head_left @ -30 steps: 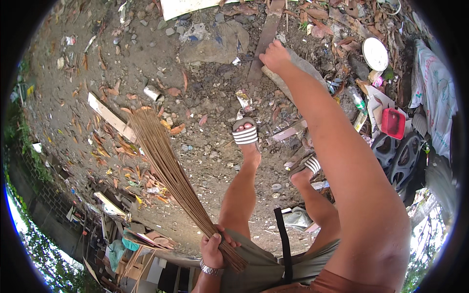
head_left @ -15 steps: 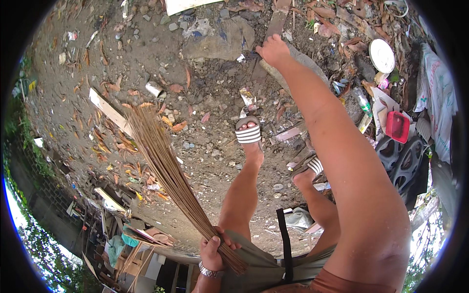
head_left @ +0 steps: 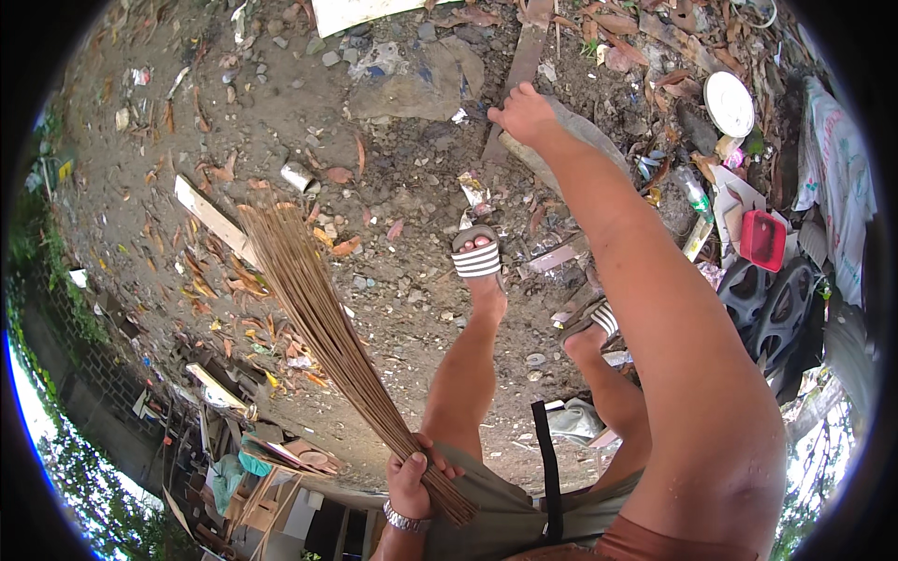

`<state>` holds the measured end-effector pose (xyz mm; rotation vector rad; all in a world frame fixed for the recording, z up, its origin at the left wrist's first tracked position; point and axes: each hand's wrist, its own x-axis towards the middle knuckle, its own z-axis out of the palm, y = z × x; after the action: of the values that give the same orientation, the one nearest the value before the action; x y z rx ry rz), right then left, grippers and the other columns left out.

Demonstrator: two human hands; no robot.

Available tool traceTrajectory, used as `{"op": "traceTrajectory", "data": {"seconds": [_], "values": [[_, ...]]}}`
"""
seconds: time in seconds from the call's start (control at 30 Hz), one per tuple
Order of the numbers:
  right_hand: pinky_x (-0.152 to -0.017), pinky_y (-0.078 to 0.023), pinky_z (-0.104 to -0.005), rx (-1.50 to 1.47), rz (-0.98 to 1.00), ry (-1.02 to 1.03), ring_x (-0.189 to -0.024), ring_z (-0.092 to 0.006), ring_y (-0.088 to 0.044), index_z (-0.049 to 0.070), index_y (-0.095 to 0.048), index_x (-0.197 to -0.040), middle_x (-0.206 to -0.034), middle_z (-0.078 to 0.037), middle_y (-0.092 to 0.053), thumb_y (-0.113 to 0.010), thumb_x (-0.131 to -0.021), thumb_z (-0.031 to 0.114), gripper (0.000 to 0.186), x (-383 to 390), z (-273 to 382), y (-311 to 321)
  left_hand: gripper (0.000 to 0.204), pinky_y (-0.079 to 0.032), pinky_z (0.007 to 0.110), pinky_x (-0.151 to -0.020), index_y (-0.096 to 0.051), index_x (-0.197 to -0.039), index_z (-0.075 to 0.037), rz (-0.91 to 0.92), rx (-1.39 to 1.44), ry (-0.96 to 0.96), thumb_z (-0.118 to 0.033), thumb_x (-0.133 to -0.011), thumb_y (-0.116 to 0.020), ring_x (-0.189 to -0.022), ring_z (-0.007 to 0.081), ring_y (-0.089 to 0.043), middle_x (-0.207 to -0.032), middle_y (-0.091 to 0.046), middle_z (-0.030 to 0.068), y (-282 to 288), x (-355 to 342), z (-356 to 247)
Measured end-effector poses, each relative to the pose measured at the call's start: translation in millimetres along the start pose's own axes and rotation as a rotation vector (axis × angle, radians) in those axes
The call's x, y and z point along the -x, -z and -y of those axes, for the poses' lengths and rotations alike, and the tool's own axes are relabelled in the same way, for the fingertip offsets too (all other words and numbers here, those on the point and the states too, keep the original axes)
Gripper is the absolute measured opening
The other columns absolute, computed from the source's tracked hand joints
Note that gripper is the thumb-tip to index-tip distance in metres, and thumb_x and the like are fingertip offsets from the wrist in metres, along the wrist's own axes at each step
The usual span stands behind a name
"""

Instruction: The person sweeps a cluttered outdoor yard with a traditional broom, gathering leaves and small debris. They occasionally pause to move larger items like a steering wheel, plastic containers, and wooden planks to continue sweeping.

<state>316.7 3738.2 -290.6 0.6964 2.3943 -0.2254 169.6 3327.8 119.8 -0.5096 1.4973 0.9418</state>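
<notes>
A person's left hand (head_left: pixel 412 477) grips a bundled brown stick broom (head_left: pixel 323 318) low beside the legs, while the right hand (head_left: pixel 524 112), apparently closing on a grey wooden plank (head_left: pixel 552 154) amid littered dirt, needs a firm grasp before lifting.

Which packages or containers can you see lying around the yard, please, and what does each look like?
Tin can: on the dirt beyond the broom's tips, silvery, on its side.
Plastic bottle: right side, clear, green label.
Red tub: far right, squarish, open.
White lid: upper right, round, flat.
</notes>
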Motion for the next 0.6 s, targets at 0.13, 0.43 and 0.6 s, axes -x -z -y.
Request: {"op": "traceTrajectory", "data": {"seconds": [0.13,0.43,0.6], "values": [[-0.098,-0.031,-0.0397,0.056,-0.156,0.01,-0.105,-0.0229,-0.06,0.021,-0.064,-0.103,-0.092,-0.004,-0.067,-0.052,-0.096,0.016,0.015,26.3,-4.9,3.2,0.035,-0.059,0.045,-0.064,-0.053,-0.111,-0.001,-0.025,-0.012,0.017,-0.03,-0.095,-0.062,-0.064,0.0225,-0.063,-0.075,-0.06,0.0102,-3.7,1.6,1.1],[-0.098,-0.034,-0.0421,-0.039,0.007,-0.178,-0.106,-0.0249,-0.06,0.018,-0.066,-0.104,-0.099,-0.007,-0.067,-0.054,-0.092,0.013,0.018,150.8,-64.6,21.1,0.027,-0.059,0.045,-0.064,-0.055,-0.107,-0.003,-0.013,-0.066,0.053,-0.026,-0.095,-0.061,-0.061,0.0221,-0.062,-0.073,-0.06,0.0097,-14.4,0.6,18.2],[-0.093,-0.037,-0.0446,-0.059,-0.253,-0.292,-0.1,-0.0254,-0.059,0.017,-0.065,-0.101,-0.095,-0.006,-0.063,-0.055,-0.088,0.011,0.017,257.4,-110.8,50.4,0.019,-0.059,0.044,-0.059,-0.057,-0.1,-0.004,-0.078,-0.089,0.108,-0.022,-0.095,-0.06,-0.055,0.0224,-0.061,-0.068,-0.059,0.0087,-27.1,2.7,26.8]]}}
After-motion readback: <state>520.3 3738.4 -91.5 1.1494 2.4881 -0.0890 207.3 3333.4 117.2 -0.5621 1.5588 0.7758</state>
